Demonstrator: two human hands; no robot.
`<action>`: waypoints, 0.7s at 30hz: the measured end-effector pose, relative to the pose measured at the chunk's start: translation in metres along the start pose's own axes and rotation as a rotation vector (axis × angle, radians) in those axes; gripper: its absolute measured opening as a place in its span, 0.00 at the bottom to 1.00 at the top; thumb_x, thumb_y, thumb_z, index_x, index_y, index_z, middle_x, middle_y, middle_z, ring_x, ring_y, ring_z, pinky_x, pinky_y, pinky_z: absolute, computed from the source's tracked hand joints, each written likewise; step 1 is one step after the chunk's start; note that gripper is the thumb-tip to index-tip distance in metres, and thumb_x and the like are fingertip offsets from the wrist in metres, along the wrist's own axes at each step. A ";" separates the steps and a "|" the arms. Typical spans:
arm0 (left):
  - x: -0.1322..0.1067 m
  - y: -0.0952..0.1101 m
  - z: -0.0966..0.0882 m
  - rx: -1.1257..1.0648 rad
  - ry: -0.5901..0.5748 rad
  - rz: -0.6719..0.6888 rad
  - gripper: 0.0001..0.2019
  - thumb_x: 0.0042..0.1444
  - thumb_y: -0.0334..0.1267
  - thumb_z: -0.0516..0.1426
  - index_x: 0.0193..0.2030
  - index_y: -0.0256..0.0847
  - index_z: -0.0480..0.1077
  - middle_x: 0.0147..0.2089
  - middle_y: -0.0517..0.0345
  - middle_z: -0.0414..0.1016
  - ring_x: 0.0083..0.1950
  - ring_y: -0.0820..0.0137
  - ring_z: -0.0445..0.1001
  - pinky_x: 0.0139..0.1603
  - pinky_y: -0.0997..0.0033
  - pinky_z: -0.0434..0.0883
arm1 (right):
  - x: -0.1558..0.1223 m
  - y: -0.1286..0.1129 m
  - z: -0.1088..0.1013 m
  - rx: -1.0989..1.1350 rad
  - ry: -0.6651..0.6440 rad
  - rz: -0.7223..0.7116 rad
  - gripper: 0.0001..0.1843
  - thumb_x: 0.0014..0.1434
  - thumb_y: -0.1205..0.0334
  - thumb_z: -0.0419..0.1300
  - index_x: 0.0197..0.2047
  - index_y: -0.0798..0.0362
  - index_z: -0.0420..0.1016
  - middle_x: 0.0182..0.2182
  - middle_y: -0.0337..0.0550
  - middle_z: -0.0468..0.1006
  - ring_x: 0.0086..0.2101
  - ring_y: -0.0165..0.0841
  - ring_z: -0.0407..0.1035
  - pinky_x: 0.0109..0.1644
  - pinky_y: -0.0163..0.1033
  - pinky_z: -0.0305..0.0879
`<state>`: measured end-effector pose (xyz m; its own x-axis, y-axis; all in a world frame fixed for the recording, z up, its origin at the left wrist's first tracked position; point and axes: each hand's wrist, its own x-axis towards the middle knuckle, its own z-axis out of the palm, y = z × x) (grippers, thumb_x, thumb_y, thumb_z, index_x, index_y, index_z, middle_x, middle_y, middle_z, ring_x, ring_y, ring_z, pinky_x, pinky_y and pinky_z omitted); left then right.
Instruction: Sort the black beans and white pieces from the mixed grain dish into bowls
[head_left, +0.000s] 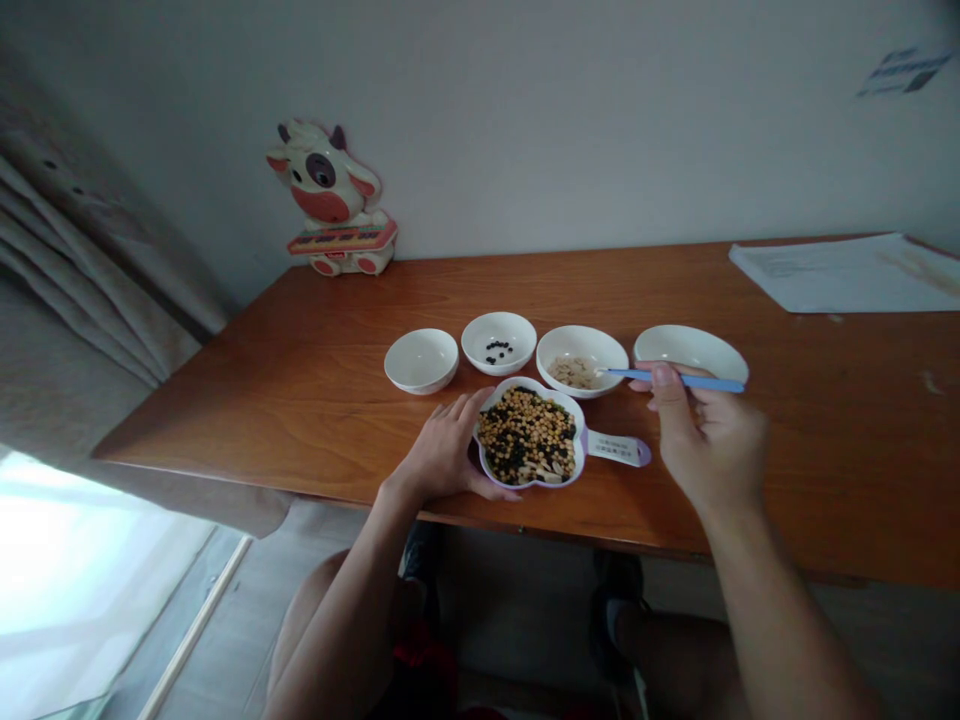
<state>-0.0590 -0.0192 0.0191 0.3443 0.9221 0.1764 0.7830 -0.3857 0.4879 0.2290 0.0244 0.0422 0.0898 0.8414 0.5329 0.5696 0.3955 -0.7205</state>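
Note:
My left hand (446, 450) grips the left side of a white flower-shaped bowl with a handle (619, 447), its thumb along the near rim. Inside lies a mix of yellow beans, dark beans and several pale flat seeds (546, 470). My right hand (709, 440) is closed on blue tweezers (705, 382), held like a pen and pointing left. Their tip is over a white bowl (619, 352) with pale seeds (574, 372) in it; a small pale piece seems to be at the tip. Another white bowl (690, 345) stands behind my right hand, partly hidden.
A white bowl with several black beans (498, 352) and a further white bowl (421, 360) stand to the left in the row. A cow-shaped toy keyboard (341, 240) is at the back left of the wooden table (247, 400). Paper sheets (847, 275) lie at the back right.

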 end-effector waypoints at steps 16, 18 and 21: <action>0.000 0.000 -0.001 -0.009 -0.008 -0.016 0.65 0.31 0.65 0.72 0.73 0.43 0.49 0.70 0.38 0.62 0.69 0.42 0.65 0.69 0.43 0.62 | 0.000 -0.006 0.002 0.079 0.003 0.019 0.17 0.69 0.48 0.55 0.50 0.48 0.80 0.40 0.47 0.85 0.37 0.38 0.78 0.44 0.47 0.75; 0.000 -0.001 -0.001 -0.011 -0.001 -0.008 0.65 0.31 0.66 0.72 0.73 0.43 0.49 0.70 0.38 0.63 0.68 0.42 0.65 0.69 0.43 0.63 | 0.001 -0.009 0.003 0.103 -0.010 0.021 0.17 0.69 0.49 0.56 0.50 0.48 0.80 0.40 0.46 0.84 0.36 0.37 0.78 0.43 0.45 0.75; 0.000 0.000 -0.001 -0.017 0.001 -0.003 0.65 0.31 0.66 0.72 0.73 0.43 0.48 0.70 0.39 0.63 0.68 0.42 0.66 0.69 0.44 0.63 | 0.002 -0.012 0.003 0.166 -0.047 0.057 0.17 0.69 0.49 0.56 0.49 0.50 0.80 0.38 0.46 0.84 0.34 0.35 0.77 0.39 0.41 0.75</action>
<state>-0.0597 -0.0191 0.0193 0.3415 0.9232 0.1764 0.7752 -0.3827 0.5025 0.2197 0.0225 0.0505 0.0781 0.8789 0.4705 0.4217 0.3986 -0.8144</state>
